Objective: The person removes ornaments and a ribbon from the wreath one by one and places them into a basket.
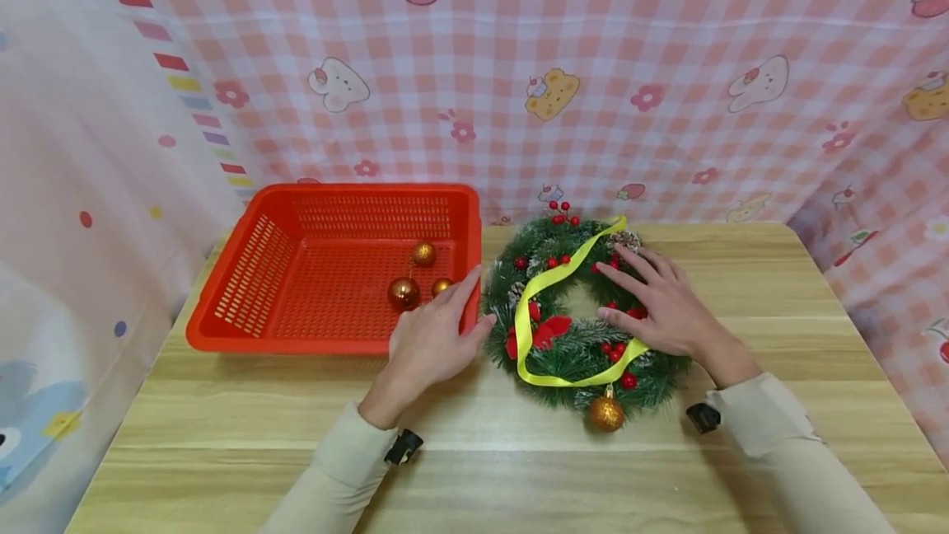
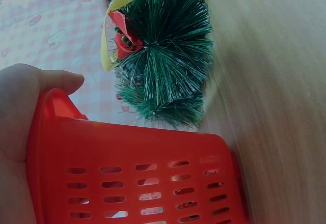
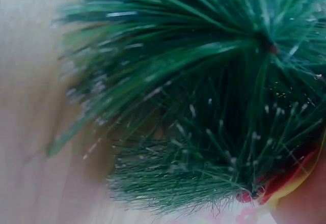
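Observation:
My left hand (image 1: 433, 344) lies over the near right corner of a red plastic basket (image 1: 334, 346), index finger and thumb extended; its other fingers are partly hidden. In the left wrist view the thumb sits above the basket's rim (image 2: 38, 147). To the right is a green Christmas wreath (image 1: 549, 365) with red berries, pinecones and a red flower (image 1: 550, 331). My right hand (image 1: 663, 303) rests on the wreath's right side, fingers spread. A yellow ribbon (image 1: 522, 336) curves loosely across the wreath. At its front edge is a glittery gold bauble (image 1: 606, 414).
Inside the basket are a shiny copper bauble (image 1: 404, 293) and two smaller gold ones, a glittery bauble (image 1: 423, 253) and another bauble (image 1: 441, 286) partly behind my left hand. Everything stands on a wooden table (image 1: 519, 484), with a checked curtain (image 1: 474, 64) behind.

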Available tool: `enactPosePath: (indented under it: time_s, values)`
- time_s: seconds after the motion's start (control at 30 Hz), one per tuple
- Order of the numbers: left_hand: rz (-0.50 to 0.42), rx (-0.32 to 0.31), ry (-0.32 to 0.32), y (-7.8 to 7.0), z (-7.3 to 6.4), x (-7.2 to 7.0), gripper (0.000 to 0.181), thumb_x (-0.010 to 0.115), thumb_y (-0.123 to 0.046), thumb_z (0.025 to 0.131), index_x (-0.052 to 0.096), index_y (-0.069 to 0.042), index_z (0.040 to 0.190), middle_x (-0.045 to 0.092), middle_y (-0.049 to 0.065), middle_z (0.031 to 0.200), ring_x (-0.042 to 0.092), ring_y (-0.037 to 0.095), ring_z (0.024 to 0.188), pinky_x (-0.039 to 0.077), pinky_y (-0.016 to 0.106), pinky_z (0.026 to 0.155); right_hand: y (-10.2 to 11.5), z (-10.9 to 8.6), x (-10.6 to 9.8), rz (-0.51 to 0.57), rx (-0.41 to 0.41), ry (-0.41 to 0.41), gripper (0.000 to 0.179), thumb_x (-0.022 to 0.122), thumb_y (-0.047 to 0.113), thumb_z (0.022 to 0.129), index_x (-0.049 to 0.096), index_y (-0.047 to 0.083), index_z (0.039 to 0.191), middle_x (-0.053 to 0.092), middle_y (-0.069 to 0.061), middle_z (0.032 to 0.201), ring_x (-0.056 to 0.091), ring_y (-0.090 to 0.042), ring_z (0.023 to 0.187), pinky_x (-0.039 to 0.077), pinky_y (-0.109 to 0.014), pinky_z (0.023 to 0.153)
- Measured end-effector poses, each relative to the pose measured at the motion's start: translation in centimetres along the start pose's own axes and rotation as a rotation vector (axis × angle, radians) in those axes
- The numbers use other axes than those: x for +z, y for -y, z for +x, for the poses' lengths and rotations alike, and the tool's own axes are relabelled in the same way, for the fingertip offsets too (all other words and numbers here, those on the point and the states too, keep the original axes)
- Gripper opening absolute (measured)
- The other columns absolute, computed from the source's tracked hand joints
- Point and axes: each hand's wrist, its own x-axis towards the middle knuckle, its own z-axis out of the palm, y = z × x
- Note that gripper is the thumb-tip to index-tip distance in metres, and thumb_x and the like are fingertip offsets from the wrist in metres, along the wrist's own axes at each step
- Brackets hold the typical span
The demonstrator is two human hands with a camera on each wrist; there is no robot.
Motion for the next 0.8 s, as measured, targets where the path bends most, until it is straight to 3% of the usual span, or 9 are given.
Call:
enactPosePath:
  time_s: [0.2, 0.67, 0.8]
  values:
    - [0.006, 0.001, -0.002, 0.0, 0.0, 0.0, 0.07, 0.052, -0.054, 0.097, 0.025, -0.032, 0.158, 0.053, 0.004, 0.147, 0.028, 0.01, 0.04, 0.019, 0.024, 0.037, 0.5, 0.1, 0.2, -0.017, 0.132, 0.02, 0.07, 0.049, 0.059, 0.097, 0.031, 0.025, 0.157, 0.019, -0.013, 0.164, 0.027, -0.047, 0.139, 0.023, -0.07, 0.102]
    - [0.009, -0.022, 0.012, -0.2, 0.1, 0.0, 0.071, 0.055, -0.053, 0.096, 0.026, -0.032, 0.157, 0.052, 0.003, 0.147, 0.032, 0.013, 0.042, 0.021, 0.026, 0.039, 2.1, -0.3, 0.7, 0.024, 0.417, -0.027, 0.079, 0.033, 0.069, 0.097, 0.017, 0.024, 0.16, 0.01, -0.013, 0.166, 0.021, -0.055, 0.138, 0.026, -0.072, 0.088]
    - [0.001, -0.008, 0.007, -0.1, 0.1, 0.0, 0.071, 0.055, -0.052, 0.096, 0.028, -0.03, 0.157, 0.053, 0.005, 0.146, 0.046, 0.018, 0.048, 0.025, 0.026, 0.038, 2.4, -0.2, 0.9, 0.028, 0.473, -0.046, 0.081, 0.029, 0.072, 0.096, 0.015, 0.024, 0.16, 0.008, -0.012, 0.166, 0.022, -0.057, 0.136, 0.024, -0.074, 0.085]
